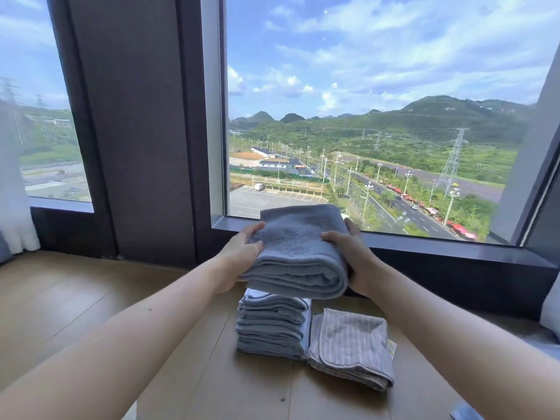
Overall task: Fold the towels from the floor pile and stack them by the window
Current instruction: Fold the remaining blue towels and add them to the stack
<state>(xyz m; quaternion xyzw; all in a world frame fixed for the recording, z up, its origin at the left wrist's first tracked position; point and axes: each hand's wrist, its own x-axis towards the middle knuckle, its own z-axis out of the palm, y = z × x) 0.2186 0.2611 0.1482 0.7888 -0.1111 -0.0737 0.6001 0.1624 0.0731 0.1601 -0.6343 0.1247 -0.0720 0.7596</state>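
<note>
Sunlit hills fill the window (pixel 378 116) beyond the wooden floor (pixel 75 298), where my stack of folded towels (pixel 271 325) sits beside a striped grey cloth (pixel 351 344). My left hand (pixel 239 259) and right hand (pixel 353 256) clasp the ends of a folded blue towel (pixel 298 253), carried just above the stack. It looks soft, thick and light — floppy if pinched, so I judge gripping both short ends with fingers under the layers keeps the fold together.

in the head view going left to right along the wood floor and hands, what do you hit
left hand → folded blue-grey towel held above the stack of folded towels → right hand → striped grey towel
</note>
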